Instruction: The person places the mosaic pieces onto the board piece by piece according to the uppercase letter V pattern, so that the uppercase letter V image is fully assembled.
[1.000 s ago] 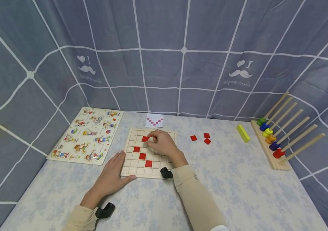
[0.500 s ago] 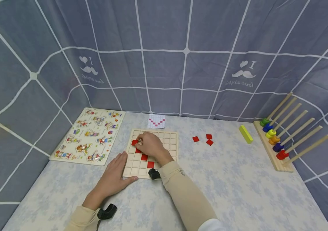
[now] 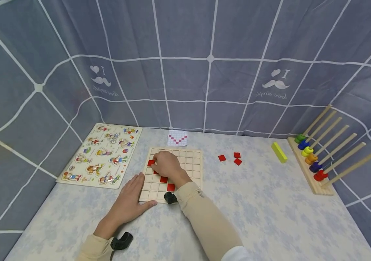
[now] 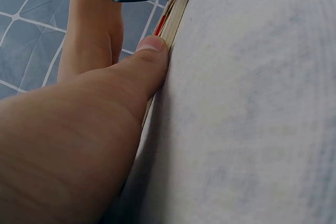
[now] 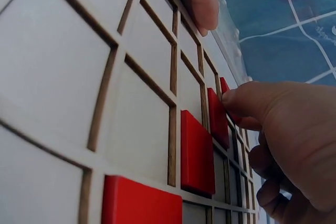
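Observation:
A wooden grid board (image 3: 188, 174) lies on the table, with red square tiles set in a slanting line of cells. My right hand (image 3: 168, 166) is over its upper left part. Thumb and index finger pinch a red tile (image 3: 151, 163) at the left column; the right wrist view shows the thumb against this farthest tile (image 5: 224, 84). Nearer tiles, such as one red square (image 5: 197, 153), sit in their cells. My left hand (image 3: 128, 201) rests at the board's lower left corner, fingers extended along the left side. Its thumb (image 4: 152, 51) touches the front edge.
Three loose red tiles (image 3: 236, 155) lie right of the board. Behind it stands a small pattern card (image 3: 177, 138) with a pink V. A picture puzzle board (image 3: 102, 156) lies left. At right are a yellow bar (image 3: 279, 152) and a pegged rack (image 3: 309, 166) with coloured rings.
My right hand has moved left across the board, bringing a red tile from the upper middle to the left column. The left hand has stayed at the corner.

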